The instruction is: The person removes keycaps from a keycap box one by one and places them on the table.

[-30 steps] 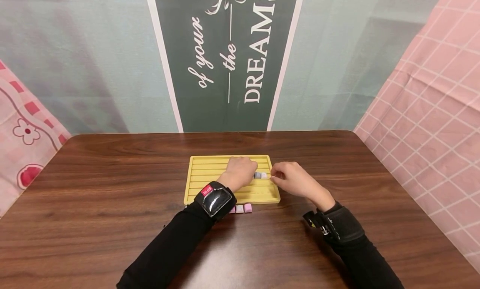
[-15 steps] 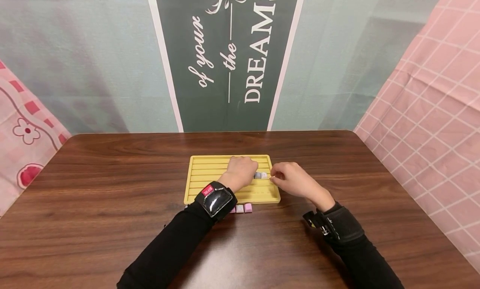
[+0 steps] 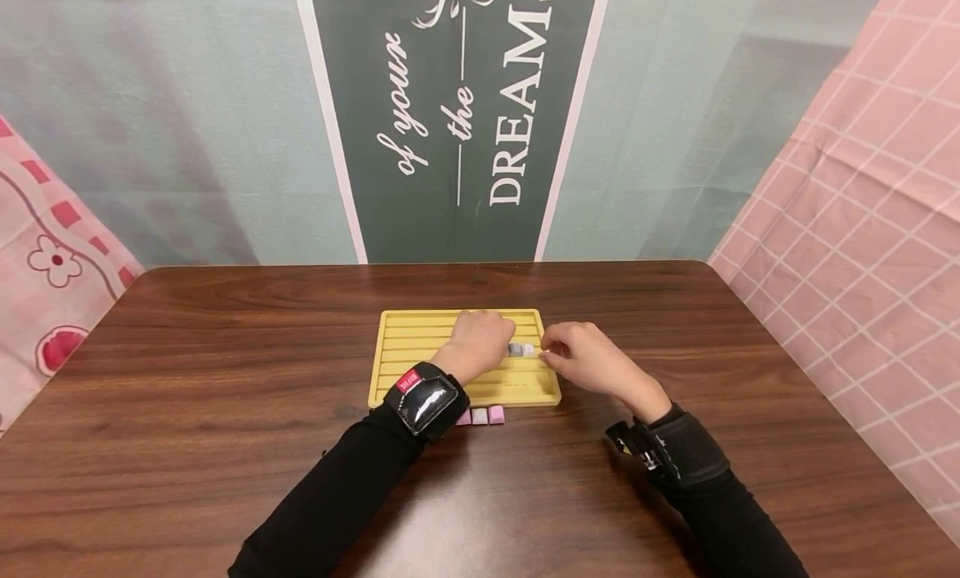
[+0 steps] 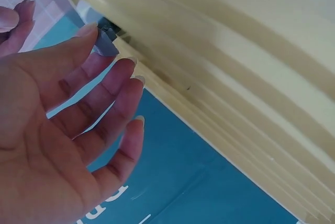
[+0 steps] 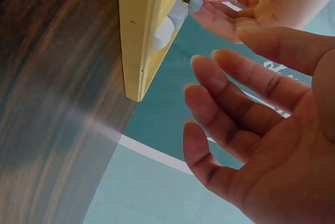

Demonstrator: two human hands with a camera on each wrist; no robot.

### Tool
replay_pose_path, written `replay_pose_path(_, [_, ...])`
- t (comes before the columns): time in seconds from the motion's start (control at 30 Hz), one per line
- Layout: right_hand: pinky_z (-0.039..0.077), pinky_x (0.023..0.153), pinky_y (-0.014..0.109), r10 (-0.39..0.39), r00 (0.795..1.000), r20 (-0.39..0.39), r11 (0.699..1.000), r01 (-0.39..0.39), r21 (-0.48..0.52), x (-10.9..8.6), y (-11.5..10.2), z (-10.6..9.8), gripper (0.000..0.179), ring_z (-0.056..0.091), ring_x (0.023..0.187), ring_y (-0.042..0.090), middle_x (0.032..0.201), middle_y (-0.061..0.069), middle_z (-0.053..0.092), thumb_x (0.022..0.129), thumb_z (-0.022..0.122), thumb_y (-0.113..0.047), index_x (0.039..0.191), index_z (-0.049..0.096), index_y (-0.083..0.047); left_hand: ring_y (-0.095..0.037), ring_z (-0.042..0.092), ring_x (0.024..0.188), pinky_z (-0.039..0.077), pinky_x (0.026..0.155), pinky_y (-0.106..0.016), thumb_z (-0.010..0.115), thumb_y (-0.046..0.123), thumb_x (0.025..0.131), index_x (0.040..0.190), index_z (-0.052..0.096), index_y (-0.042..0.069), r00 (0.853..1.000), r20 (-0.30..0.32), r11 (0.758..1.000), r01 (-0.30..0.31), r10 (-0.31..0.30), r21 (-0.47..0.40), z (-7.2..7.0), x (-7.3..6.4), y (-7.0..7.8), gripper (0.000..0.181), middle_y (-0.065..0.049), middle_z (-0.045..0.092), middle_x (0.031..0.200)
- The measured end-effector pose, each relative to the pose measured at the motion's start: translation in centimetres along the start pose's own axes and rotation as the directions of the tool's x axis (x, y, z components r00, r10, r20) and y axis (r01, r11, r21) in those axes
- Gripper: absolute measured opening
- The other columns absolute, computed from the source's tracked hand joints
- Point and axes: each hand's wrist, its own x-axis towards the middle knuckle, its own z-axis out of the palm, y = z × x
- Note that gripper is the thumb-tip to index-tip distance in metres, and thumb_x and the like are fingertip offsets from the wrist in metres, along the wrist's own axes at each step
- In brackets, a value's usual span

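Note:
A yellow ridged tray (image 3: pixel 517 393) lies on the table, with my left hand (image 3: pixel 480 345) over its middle. Thumb and index finger of that hand pinch a grey keycap (image 4: pixel 106 45) at one of the tray's slots; the other fingers are loosely bent. Beside it, in the same slot, sit a white keycap (image 5: pixel 164 33) and a grey keycap (image 5: pixel 179 12). My right hand (image 3: pixel 588 357) hovers at the tray's right edge, fingers loosely curved. In the right wrist view nothing shows between its fingers.
In front of the tray, a row of loose keycaps lies on the wooden table (image 3: pixel 600 495), among them a pink keycap (image 3: pixel 497 415) and a white keycap (image 3: pixel 480 416). The left wrist hides part of this row. Cloth hangs behind and at both sides.
The left wrist and forearm have shifted very slightly up and left. Otherwise both hands and the tray stay where they were.

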Motion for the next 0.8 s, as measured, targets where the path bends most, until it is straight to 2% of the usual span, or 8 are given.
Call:
replay_pose_path(0.17, [0.039, 0.057, 0.027, -0.013, 1.0, -0.002, 1.0, 0.013, 0.005, 0.0, -0.2, 0.0, 0.005, 0.046, 0.062, 0.011, 0.068, -0.002, 0.053, 0.082, 0.064, -0.007, 0.08, 0.062, -0.003, -0.021, 0.06, 0.084, 0.044, 0.078, -0.043, 0.057, 0.016, 0.088, 0.087, 0.066, 0.013, 1.0, -0.008, 1.0, -0.011, 0.011, -0.024, -0.5, -0.6, -0.1, 0.009, -0.002, 0.064, 0.089])
replay_pose_path(0.33, [0.04, 0.057, 0.026, -0.03, 1.0, 0.009, 1.0, 0.03, 0.003, 0.1, -0.4, 0.0, 0.003, 0.046, 0.062, 0.01, 0.068, -0.003, 0.053, 0.082, 0.064, -0.007, 0.08, 0.063, -0.004, -0.02, 0.059, 0.077, 0.045, 0.073, -0.04, 0.061, 0.019, 0.087, 0.08, 0.064, 0.014, 0.999, -0.038, 0.999, -0.038, 0.038, -0.013, -1.2, -1.5, 0.0, 0.009, -0.001, 0.063, 0.083])
replay_pose_path(0.57, [0.039, 0.057, 0.025, -0.085, 0.995, 0.051, 0.996, 0.085, 0.017, -0.1, -0.6, 0.0, 0.004, 0.048, 0.062, 0.011, 0.068, -0.005, 0.051, 0.082, 0.064, -0.007, 0.08, 0.062, -0.005, -0.018, 0.058, 0.075, 0.046, 0.067, -0.037, 0.064, 0.019, 0.084, 0.084, 0.067, 0.014, 0.991, -0.064, 0.993, -0.115, 0.117, 0.036, -1.9, -3.3, 0.9, 0.006, -0.002, 0.063, 0.081])
replay_pose_path(0.8, [0.04, 0.058, 0.024, -0.125, 0.989, 0.08, 0.992, 0.124, 0.02, -0.1, -0.9, 0.0, 0.003, 0.052, 0.064, 0.018, 0.069, -0.007, 0.05, 0.081, 0.065, -0.006, 0.082, 0.062, -0.005, -0.017, 0.057, 0.073, 0.043, 0.061, -0.033, 0.064, 0.021, 0.085, 0.086, 0.066, 0.013, 0.983, -0.072, 0.984, -0.167, 0.171, 0.066, -1.5, -4.8, 1.9, 0.008, -0.002, 0.063, 0.083])
